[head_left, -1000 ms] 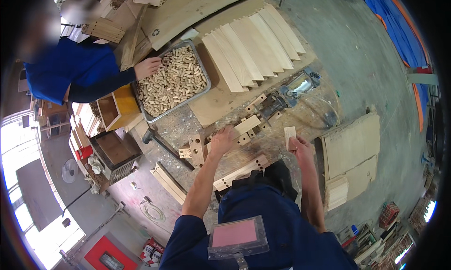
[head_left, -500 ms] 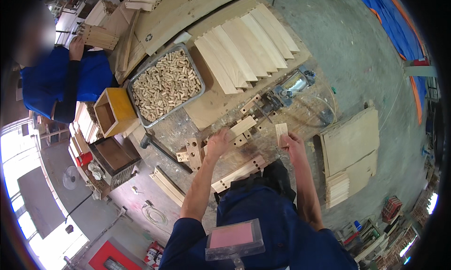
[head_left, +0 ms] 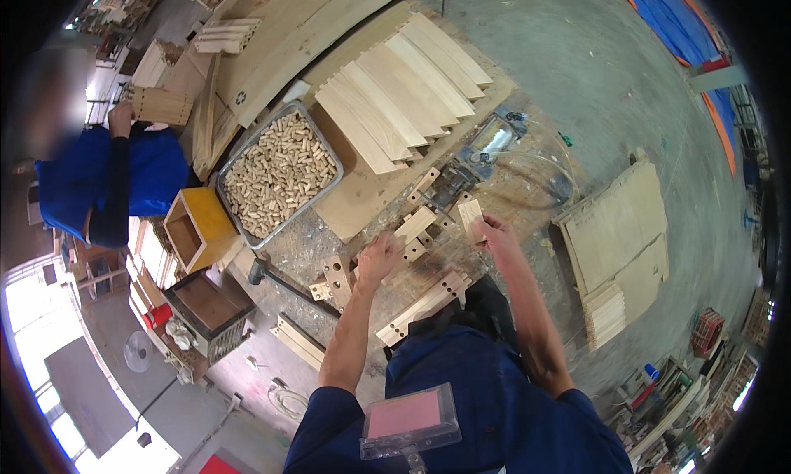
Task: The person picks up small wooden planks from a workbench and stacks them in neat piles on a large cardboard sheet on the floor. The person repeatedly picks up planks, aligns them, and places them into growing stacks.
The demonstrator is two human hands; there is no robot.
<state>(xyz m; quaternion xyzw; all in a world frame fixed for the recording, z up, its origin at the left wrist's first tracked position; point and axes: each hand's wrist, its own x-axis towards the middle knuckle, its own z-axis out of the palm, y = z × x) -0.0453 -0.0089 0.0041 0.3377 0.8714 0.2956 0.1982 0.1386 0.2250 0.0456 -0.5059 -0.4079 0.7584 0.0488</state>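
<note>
My right hand (head_left: 497, 233) holds a small flat wooden block (head_left: 470, 216) upright above the workbench (head_left: 317, 245). My left hand (head_left: 377, 258) rests closed on short wooden pieces with dowel holes (head_left: 414, 227) lying on the bench. A longer drilled wooden strip (head_left: 424, 303) lies near the bench's front edge, just before my body. A metal tray full of wooden dowels (head_left: 278, 173) stands at the far left of the bench.
A fan of notched wooden boards (head_left: 404, 91) lies at the back. A power tool with a hose (head_left: 480, 148) sits right of them. A person in blue (head_left: 107, 181) works at the left with a slatted piece. Board stacks (head_left: 616, 251) stand on the floor at right.
The person in blue has pulled the hand away from the dowel tray and turned to the left. My right hand with the block has lifted slightly toward the bench.
</note>
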